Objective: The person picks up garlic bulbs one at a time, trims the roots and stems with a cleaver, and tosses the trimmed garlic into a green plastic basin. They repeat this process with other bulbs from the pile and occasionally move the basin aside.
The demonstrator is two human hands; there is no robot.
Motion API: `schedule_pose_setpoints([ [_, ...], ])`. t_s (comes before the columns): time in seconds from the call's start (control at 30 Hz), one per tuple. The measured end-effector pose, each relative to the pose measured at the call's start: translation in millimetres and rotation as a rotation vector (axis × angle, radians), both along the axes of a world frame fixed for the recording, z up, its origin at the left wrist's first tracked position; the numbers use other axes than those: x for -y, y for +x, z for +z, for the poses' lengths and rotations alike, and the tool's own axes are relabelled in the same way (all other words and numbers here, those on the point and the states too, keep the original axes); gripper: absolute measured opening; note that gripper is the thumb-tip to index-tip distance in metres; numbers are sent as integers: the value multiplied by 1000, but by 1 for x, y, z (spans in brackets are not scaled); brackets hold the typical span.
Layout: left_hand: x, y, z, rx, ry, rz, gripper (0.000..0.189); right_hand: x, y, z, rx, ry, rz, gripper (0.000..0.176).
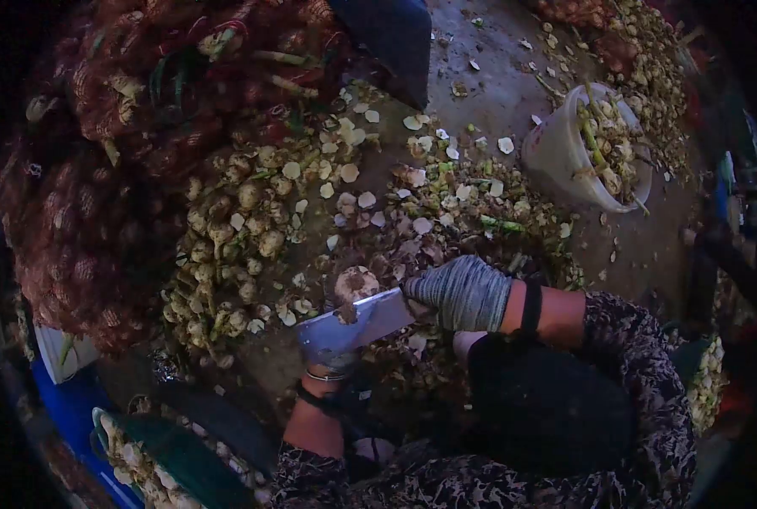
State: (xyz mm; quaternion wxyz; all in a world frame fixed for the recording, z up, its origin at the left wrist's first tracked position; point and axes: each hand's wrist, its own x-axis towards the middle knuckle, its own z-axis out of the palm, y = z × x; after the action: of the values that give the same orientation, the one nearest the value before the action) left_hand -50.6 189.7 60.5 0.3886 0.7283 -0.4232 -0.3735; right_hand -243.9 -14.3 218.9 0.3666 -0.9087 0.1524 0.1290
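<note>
My right hand (pixel 462 293), in a grey knitted glove, is wrapped round the handle end of a cleaver (pixel 377 318) with a broad flat blade. The blade points left across the front of my left hand (pixel 331 360) and hides most of its fingers. A garlic bulb (pixel 357 283) with a dirty root end shows just above the blade's upper edge, held in my left hand. Below both hands lies a heap of trimmed stalks, skins and root slices (pixel 421 246). Whole garlic bulbs (pixel 249 197) with stalks are piled to the left.
Red mesh sacks of garlic (pixel 81 246) are stacked at the left. A white bucket (pixel 557 140) with stalks leans at the upper right. A green-rimmed basket of garlic (pixel 175 458) stands at the lower left. A dark blue panel (pixel 391 42) rises at the top.
</note>
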Motion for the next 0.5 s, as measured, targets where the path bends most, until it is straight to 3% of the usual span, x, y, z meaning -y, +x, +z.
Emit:
schedule_pose_setpoints([
  [0.27, 8, -16, 24, -106, 20, 59, 53, -6, -11, -14, -8, -76, -6, 29],
  [0.33, 27, -15, 38, -412, 80, 82, 53, -1, -13, -24, 2, -59, -27, 31],
  [0.37, 39, -18, 62, -412, 81, 79, 53, -1, -14, -29, 2, -58, -29, 31],
  [0.43, 61, -27, 113, 119, 606, -94, 52, 1, -18, -40, 26, -91, -44, 19],
  [0.47, 60, -28, 100, 115, 606, -101, 52, 2, -21, -46, 20, -91, -49, 19],
  [0.5, 58, -28, 82, 205, 51, -117, 42, 3, -23, -51, 42, -102, -59, 19],
])
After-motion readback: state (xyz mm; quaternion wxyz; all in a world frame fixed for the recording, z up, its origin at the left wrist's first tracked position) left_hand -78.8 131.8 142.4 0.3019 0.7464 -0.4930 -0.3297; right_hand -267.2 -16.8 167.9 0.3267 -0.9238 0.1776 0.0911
